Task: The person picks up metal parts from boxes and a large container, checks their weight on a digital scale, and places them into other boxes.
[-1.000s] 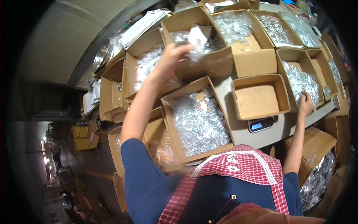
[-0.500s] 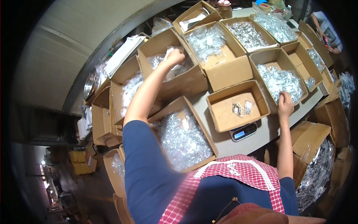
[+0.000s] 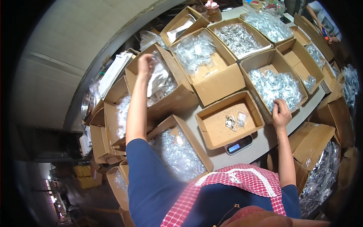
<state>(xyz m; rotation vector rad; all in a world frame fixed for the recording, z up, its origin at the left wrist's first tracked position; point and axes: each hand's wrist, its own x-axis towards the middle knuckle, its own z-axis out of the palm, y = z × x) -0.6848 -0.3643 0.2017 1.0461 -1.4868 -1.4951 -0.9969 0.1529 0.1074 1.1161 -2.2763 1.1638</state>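
My left hand (image 3: 145,67) is raised at the far left over a cardboard box (image 3: 185,99). Its curled fingers grip the top of a clear plastic bag (image 3: 158,80), which hangs down into that box. My right hand (image 3: 281,113) is at the near edge of another box holding many silvery small packets (image 3: 278,89). Its fingers are bent together, and whatever may be between them is too small to make out. Between my arms, a shallow carton (image 3: 215,126) sits on a small digital scale (image 3: 239,145). Two little clear packets of metal parts (image 3: 231,122) lie inside it.
Several open boxes of bagged parts crowd the table, including a large box of clear packets (image 3: 179,153) close to my body. A lidded jar (image 3: 213,12) stands at the back. Another person (image 3: 328,20) is at the far right. A tall carton (image 3: 308,142) stands to my right.
My left hand has risen and moved left out of the box, drawing up the plastic bag. My right hand has shifted slightly toward me and left. The whole view has turned a little.
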